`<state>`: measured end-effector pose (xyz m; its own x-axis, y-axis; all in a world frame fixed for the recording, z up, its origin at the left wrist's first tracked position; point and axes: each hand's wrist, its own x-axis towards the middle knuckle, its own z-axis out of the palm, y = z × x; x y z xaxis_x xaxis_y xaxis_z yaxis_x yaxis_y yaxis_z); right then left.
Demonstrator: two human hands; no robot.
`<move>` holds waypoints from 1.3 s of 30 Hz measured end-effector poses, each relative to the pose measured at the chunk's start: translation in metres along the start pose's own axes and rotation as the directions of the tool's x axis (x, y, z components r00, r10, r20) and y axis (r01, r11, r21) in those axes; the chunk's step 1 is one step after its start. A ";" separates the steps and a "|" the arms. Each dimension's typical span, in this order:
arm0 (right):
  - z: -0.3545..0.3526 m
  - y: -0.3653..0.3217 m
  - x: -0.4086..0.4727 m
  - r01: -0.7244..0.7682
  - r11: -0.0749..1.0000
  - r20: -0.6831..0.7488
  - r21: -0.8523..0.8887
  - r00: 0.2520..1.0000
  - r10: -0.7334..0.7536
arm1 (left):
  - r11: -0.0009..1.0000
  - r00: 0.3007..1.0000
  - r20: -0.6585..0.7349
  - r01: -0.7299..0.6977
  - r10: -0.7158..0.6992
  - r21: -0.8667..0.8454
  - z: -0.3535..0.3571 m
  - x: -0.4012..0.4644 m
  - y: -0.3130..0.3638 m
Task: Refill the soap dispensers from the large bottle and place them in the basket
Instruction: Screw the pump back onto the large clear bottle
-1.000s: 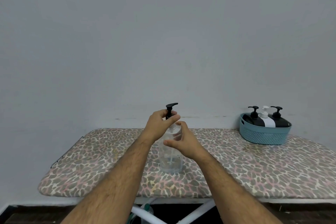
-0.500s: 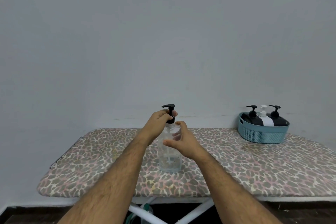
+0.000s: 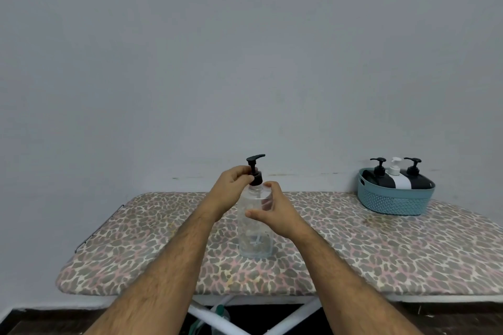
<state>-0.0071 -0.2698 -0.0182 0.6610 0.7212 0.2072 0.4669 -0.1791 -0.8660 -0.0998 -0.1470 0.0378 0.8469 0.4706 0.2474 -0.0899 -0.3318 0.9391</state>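
One clear bottle (image 3: 254, 228), upright mid-board on leopard-print ironing board (image 3: 381, 253). Three dispensers (image 3: 394, 175), two black, one white, inside teal basket (image 3: 394, 200) at far right. Left hand (image 3: 231, 189) pinching black pump collar (image 3: 256, 178). Right hand (image 3: 275, 211) wrapped around bottle's upper body, just below left.

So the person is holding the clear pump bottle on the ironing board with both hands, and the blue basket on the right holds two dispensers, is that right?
Not quite: the head view shows three dispensers in the blue basket, two black ones with a white one between them. The rest holds: left hand and right hand hold the clear pump bottle on the ironing board.
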 end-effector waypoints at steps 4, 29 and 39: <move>0.001 0.002 -0.001 0.002 1.000 -0.002 0.007 1.000 -0.002 | 0.999 0.999 -0.033 -0.022 0.024 0.045 0.014 0.005 0.001; 0.000 0.005 0.002 0.002 1.000 0.015 0.017 1.000 -0.003 | 0.992 0.975 -0.206 -0.067 0.088 0.105 0.017 0.010 0.001; 0.000 0.006 0.004 -0.012 1.000 0.025 0.029 1.000 0.011 | 0.992 0.994 -0.025 -0.101 0.103 0.079 0.001 0.007 -0.004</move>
<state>-0.0013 -0.2681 -0.0222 0.6511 0.7358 0.1861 0.4420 -0.1683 -0.8811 -0.0930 -0.1428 0.0357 0.8198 0.4541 0.3488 -0.1331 -0.4413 0.8874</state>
